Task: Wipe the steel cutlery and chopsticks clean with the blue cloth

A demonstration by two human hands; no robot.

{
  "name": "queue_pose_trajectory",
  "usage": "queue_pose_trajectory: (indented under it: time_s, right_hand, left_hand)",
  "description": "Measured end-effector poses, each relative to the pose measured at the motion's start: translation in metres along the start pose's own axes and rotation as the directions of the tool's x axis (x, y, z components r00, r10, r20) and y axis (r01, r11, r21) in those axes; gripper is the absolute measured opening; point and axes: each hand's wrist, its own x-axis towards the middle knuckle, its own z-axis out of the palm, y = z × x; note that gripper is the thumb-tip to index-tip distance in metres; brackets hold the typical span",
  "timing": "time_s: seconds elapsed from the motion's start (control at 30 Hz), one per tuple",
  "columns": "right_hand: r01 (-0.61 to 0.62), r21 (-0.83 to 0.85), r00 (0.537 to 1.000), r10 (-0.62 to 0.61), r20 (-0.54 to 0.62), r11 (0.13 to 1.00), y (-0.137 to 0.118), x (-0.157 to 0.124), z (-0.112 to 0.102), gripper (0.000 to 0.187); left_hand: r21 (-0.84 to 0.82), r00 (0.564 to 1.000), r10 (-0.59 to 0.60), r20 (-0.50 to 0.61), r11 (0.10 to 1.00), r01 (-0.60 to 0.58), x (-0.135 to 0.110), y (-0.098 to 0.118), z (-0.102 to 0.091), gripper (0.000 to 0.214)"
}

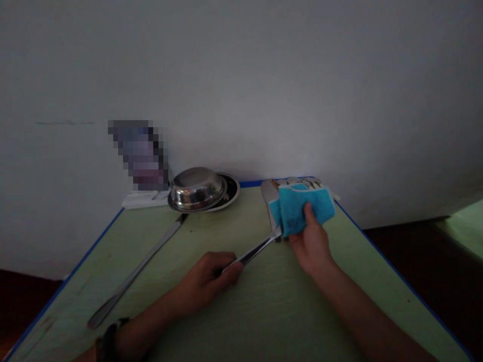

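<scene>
My left hand (211,277) is closed around the handle of a long metal utensil (260,248), which slants up and to the right over the table. The utensil's far end meets a folded blue cloth (305,208) and is hidden there, so its kind does not show. My right hand (312,241) grips this cloth, thumb on top and fingers beneath. Just behind the cloth lies a broad-bladed knife (269,193), partly covered from view. Several spoons (296,180) lie at the table's back edge, also partly behind the cloth.
An upturned shiny metal bowl (198,187) rests on another metal dish (233,193) near the wall. A second long metal utensil (139,271) lies on the green table (241,322) at left. A blurred-out upright object (143,156) stands over a white item (145,199).
</scene>
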Motion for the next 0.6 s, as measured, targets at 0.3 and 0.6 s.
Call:
queue_pose_trajectory:
  time_s: [0.3, 0.6]
  right_hand:
    - [-0.098, -0.034, 0.995, 0.098, -0.001, 0.995, 0.009, -0.002, -0.003, 0.023]
    - [-0.105, -0.054, 0.994, 0.105, -0.005, 0.993, 0.01, 0.0, -0.005, 0.028]
  left_hand:
    - [0.088, 0.994, 0.067, 0.081, 0.993, -0.074, 0.0, 0.0, 0.002, 0.043]
    - [0.104, 0.991, 0.084, 0.104, 0.99, -0.095, 0.001, 0.0, 0.001, 0.042]
